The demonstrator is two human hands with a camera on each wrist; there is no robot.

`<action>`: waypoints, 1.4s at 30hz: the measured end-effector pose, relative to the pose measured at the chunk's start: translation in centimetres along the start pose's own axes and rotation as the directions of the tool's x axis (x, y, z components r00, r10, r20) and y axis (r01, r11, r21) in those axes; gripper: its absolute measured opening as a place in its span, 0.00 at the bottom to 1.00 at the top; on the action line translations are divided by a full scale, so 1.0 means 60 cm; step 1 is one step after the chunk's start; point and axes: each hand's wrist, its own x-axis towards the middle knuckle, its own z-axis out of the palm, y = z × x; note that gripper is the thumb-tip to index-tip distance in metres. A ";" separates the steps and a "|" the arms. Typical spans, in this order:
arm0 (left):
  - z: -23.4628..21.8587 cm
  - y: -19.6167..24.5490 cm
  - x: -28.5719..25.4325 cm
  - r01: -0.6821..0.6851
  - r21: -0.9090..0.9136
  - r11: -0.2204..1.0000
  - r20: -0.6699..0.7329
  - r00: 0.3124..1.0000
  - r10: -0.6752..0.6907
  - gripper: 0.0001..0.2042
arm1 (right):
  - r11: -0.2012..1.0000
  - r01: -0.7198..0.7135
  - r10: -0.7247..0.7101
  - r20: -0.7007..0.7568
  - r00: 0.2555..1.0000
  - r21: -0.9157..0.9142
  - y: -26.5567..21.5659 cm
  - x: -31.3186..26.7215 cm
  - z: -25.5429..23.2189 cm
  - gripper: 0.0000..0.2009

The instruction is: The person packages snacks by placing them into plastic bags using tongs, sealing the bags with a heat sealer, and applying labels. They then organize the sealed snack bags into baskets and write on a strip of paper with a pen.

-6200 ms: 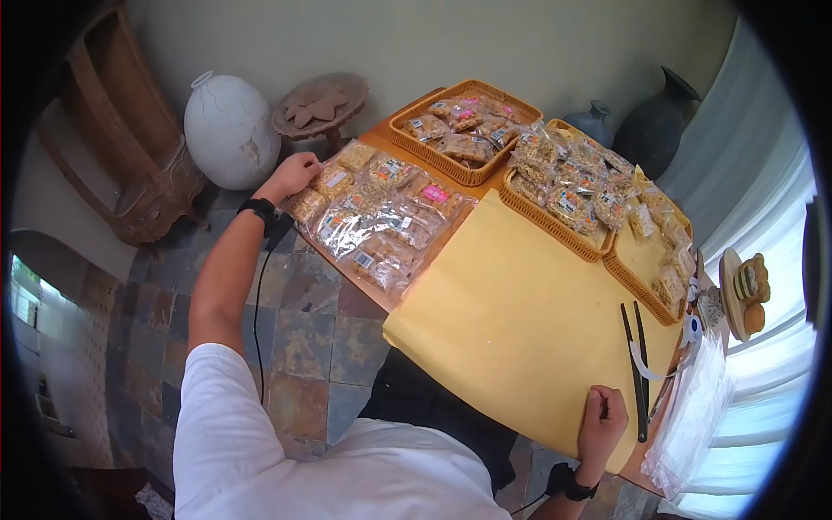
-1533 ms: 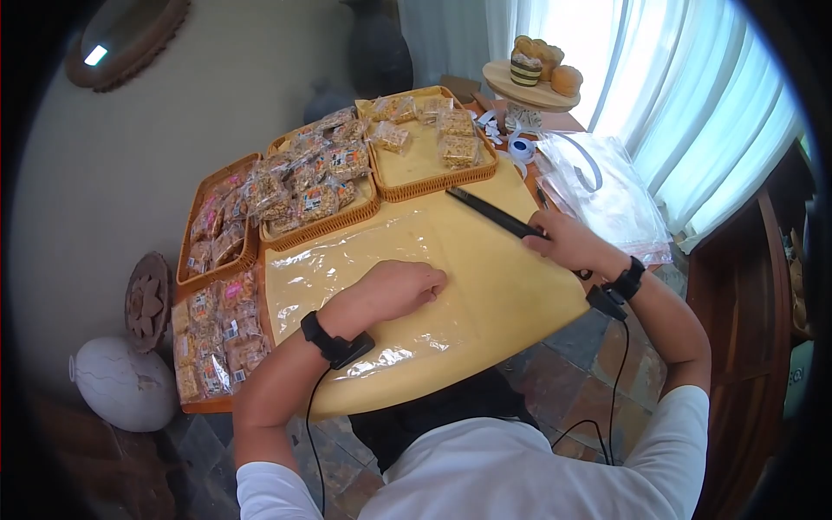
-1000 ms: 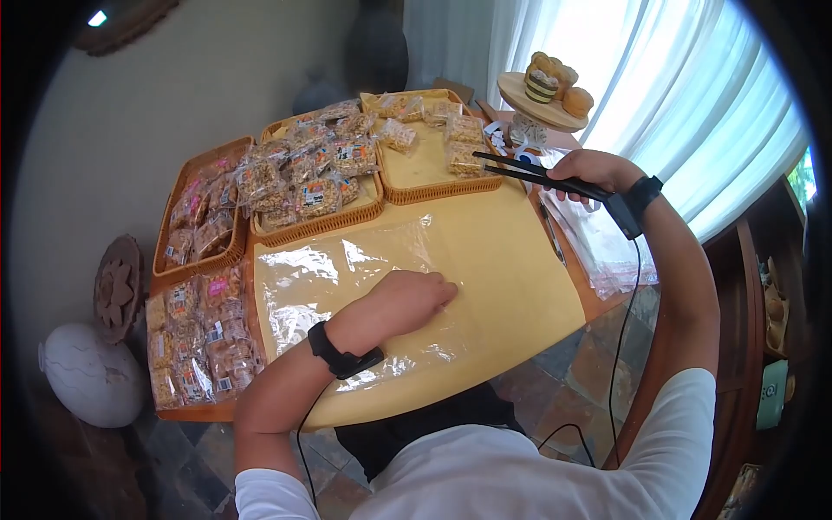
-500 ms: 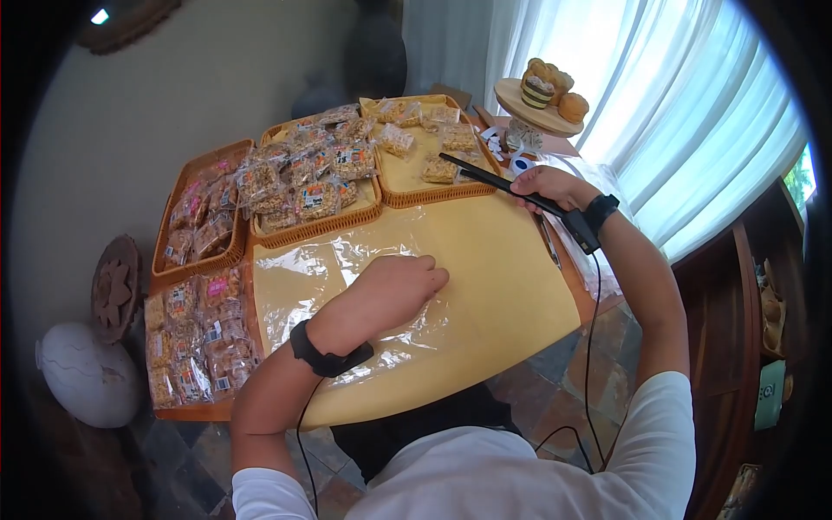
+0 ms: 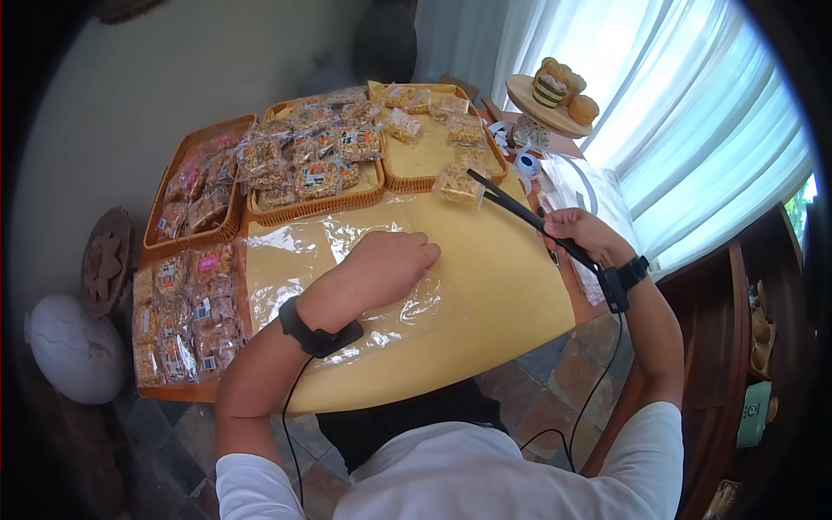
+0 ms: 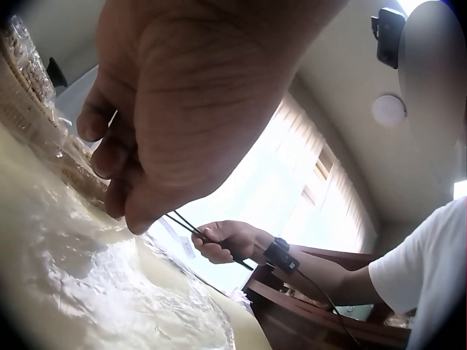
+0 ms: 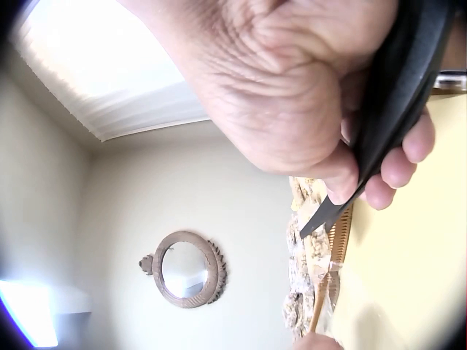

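The head view looks forward and down, close wrist views sharing its tongs (image 5: 522,214).

Black tongs (image 5: 530,218), tan snack packet (image 5: 457,185), yellow paper (image 5: 511,295), honey-brown basket (image 5: 325,206), dark-and-cream striped cake (image 5: 549,90)

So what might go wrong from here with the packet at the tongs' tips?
1. The packet could slip and drop, since the black tongs seem to meet it only along one side.
2. The clear bag lies mostly flat around the left hand, so a packet might catch on its edge if moved inside.
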 end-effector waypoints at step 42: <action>0.059 -0.145 -0.141 0.047 0.088 0.995 0.171 0.983 -0.061 0.32 | 0.358 0.719 -0.573 0.467 0.673 -0.596 -0.021 0.040 0.219 0.18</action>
